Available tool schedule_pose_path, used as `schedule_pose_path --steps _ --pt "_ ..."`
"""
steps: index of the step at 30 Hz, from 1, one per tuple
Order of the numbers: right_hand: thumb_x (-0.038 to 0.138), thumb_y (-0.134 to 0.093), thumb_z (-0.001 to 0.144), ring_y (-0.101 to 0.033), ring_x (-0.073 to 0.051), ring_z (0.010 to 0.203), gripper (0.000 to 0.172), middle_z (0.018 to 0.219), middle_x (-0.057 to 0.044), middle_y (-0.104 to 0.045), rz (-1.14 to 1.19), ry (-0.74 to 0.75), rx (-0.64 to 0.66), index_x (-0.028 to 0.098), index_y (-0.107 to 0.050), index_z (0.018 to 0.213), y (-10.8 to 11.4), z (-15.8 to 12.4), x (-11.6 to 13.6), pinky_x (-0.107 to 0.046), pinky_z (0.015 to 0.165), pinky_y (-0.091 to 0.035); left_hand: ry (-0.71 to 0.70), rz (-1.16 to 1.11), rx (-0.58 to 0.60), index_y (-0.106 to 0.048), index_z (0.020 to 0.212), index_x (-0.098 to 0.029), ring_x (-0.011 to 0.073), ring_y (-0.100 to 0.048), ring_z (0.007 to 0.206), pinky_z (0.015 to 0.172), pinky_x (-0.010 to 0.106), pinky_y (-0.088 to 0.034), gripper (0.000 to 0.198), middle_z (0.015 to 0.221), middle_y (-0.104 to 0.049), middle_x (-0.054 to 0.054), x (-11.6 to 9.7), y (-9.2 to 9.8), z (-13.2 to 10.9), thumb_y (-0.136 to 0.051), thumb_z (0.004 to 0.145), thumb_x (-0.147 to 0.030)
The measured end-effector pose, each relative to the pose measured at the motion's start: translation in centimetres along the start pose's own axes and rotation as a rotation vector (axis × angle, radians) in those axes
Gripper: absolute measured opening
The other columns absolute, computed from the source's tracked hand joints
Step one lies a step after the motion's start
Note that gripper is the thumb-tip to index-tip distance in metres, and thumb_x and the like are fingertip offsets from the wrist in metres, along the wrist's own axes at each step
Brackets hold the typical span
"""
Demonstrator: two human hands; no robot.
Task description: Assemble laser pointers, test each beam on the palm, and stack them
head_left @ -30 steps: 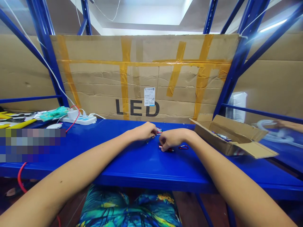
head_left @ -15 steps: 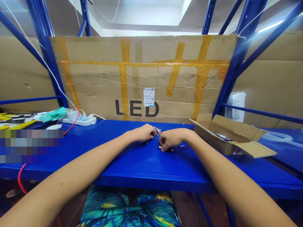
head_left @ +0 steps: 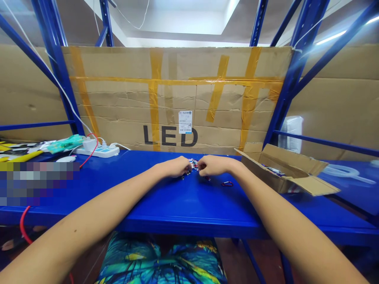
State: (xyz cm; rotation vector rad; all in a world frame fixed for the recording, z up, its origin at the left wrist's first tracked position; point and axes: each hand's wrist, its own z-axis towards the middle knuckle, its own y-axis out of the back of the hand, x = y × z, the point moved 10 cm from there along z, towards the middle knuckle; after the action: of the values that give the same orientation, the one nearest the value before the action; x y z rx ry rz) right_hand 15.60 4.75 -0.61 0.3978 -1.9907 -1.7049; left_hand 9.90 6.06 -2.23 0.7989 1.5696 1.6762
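Note:
My left hand (head_left: 180, 166) is closed, its fingers curled down at the left side of a small pile of shiny metallic pieces (head_left: 194, 164). A tiny dark metal bit (head_left: 182, 178) shows under those fingers; what they pinch is hidden. At the pile's right side, my right hand (head_left: 213, 165) is closed too, with a small red rod-shaped piece (head_left: 207, 179) partly showing below its fingers. A red carabiner (head_left: 227, 184) lies on the blue tabletop (head_left: 177, 205), just right of and nearer than my right hand.
An open cardboard box (head_left: 284, 169) with metallic pieces inside stands at the right. A white power strip (head_left: 100, 150) with plugs and cables is at the left, near teal and yellow packaging (head_left: 65, 144). A large cardboard panel (head_left: 127, 98) and blue posts close off the back.
My right hand has moved away from me toward the pile, and the red rod-shaped piece has shifted with it. My left hand stays almost in place. The carabiner still lies on the tabletop.

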Motion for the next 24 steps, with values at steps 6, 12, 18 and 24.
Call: schedule_pose_path --steps 6,12,18,24 --pt "0.021 -0.054 0.068 -0.053 -0.013 0.062 0.008 0.070 -0.002 -0.066 0.023 0.011 -0.119 0.017 -0.061 0.071 0.8 0.9 -0.9 -0.024 0.055 -0.034 0.127 -0.034 0.001 -0.065 0.084 -0.015 0.0155 -0.056 0.063 0.055 0.025 -0.036 0.013 0.078 -0.066 0.007 0.9 0.3 -0.2 -0.053 0.077 -0.013" --pt "0.019 -0.053 0.067 -0.051 -0.012 0.061 0.009 0.066 0.001 -0.063 0.146 0.113 -0.156 0.017 -0.061 0.071 0.6 1.7 -1.3 -0.024 0.056 -0.034 0.158 -0.145 0.038 -0.065 0.083 -0.017 0.0147 -0.058 0.063 0.056 0.024 -0.039 0.011 0.075 -0.067 0.003 1.7 -0.3 -0.3 -0.059 0.074 -0.019" --pt "0.015 -0.053 0.064 -0.053 -0.012 0.060 0.011 0.065 0.001 -0.063 0.209 0.101 -0.139 0.017 -0.061 0.073 0.0 2.2 -1.9 -0.023 0.055 -0.036 0.116 -0.185 -0.244 -0.066 0.083 -0.015 0.0133 -0.058 0.064 0.057 0.023 -0.038 0.013 0.073 -0.067 0.003 1.3 2.4 -0.3 -0.055 0.078 -0.015" --pt "0.014 -0.050 0.068 -0.056 -0.013 0.057 0.009 0.067 -0.002 -0.063 0.426 0.067 -0.166 0.016 -0.059 0.072 0.5 2.0 -1.7 -0.024 0.055 -0.042 0.038 -0.170 -0.475 -0.068 0.087 -0.014 0.0123 -0.058 0.067 0.062 0.023 -0.038 0.016 0.075 -0.068 0.003 0.5 4.8 -0.6 -0.053 0.081 -0.014"
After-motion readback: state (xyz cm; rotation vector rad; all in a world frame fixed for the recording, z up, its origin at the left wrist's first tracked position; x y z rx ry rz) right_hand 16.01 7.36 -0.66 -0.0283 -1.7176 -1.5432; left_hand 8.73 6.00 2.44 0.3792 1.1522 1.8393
